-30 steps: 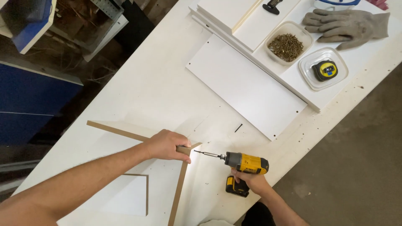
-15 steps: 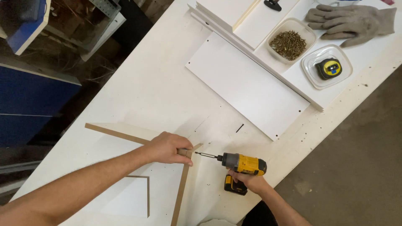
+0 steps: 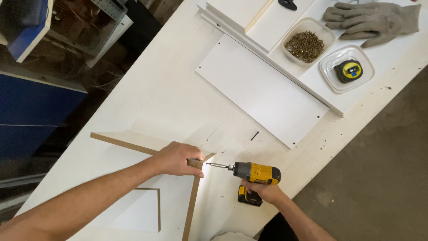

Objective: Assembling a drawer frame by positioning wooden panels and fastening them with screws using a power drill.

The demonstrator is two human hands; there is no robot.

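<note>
I take the corner joint (image 3: 200, 159), where two white boards with brown edges meet on the white workbench (image 3: 147, 89), as my reference. Left of the joint, my left hand (image 3: 178, 158) presses on it, fingers curled closed around the board ends. Immediately right of the joint, the screw (image 3: 210, 164) sits on the driver bit, its tip just beside the outer board face; I judge it not yet driven, so the fastening appears unfinished. Further right of the joint, my right hand (image 3: 258, 191) grips the yellow-and-black cordless driver (image 3: 254, 175), fingers wrapped closed on its handle. Above and right of the joint lies a loose white panel (image 3: 263, 91) with drilled holes, unattached. Far up and right of the joint stand a tub of screws (image 3: 306, 43), a tape measure (image 3: 348, 71) in a lid, and grey work gloves (image 3: 372, 21).
</note>
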